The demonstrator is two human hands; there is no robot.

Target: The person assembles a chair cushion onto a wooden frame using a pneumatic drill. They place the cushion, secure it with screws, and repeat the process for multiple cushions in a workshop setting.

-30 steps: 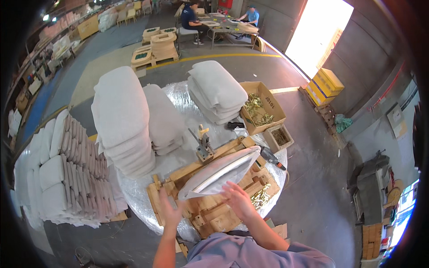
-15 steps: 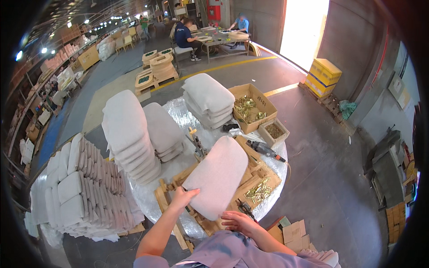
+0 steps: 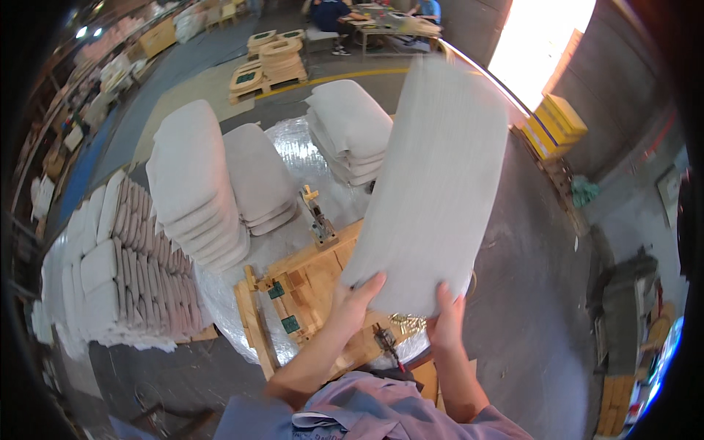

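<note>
Stacks of pale grey cushion pads (image 3: 110, 271) stand on edge on the floor at the far left, and just beside them a tall pile of the same pads (image 3: 192, 176) rests on the round foil-covered desk (image 3: 293, 147), with a lower pile (image 3: 257, 176) next to it. A wooden jig (image 3: 301, 286) lies on the near part of the desk, a metal clamp (image 3: 319, 220) upright at its far edge. The left hand (image 3: 352, 302) grips the lower left corner of a large grey padded panel (image 3: 433, 183), fingers curled onto its face. The panel is lifted upright above the jig, tilted a little to the right. The right hand (image 3: 447, 323) is closed on the panel's bottom edge. Behind the panel sits another pile of pads (image 3: 348, 125), and yellow crates (image 3: 554, 125) stand by the wall at the right
</note>
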